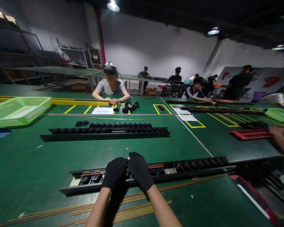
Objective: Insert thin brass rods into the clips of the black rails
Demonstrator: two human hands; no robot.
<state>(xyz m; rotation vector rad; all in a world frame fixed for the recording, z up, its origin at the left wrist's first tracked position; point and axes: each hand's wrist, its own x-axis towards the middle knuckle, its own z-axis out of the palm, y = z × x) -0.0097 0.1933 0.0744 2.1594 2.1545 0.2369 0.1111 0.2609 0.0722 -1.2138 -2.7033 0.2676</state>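
Both hands wear black gloves and meet over the middle of a long black channel (194, 173) on the green table. My left hand (115, 171) is bent over the channel with its fingers closed around something hidden. Beside it, my right hand (139, 170) also has its fingers pressed together, and what they hold is too small to name. Black parts (201, 164) sit in a row inside the channel, with thin copper-coloured rods (92, 173) lying along it on both sides of my hands. More brass rods (132, 214) lie on the table under my forearms.
Farther forward lies a second black channel (106, 135) filled with black parts. A green basket (21, 110) stands at the left, near loose black parts (130, 107) and paper sheets (103, 110). Across the table sits a person (111, 86); another person's hand touches a red rack (253, 134) at right.
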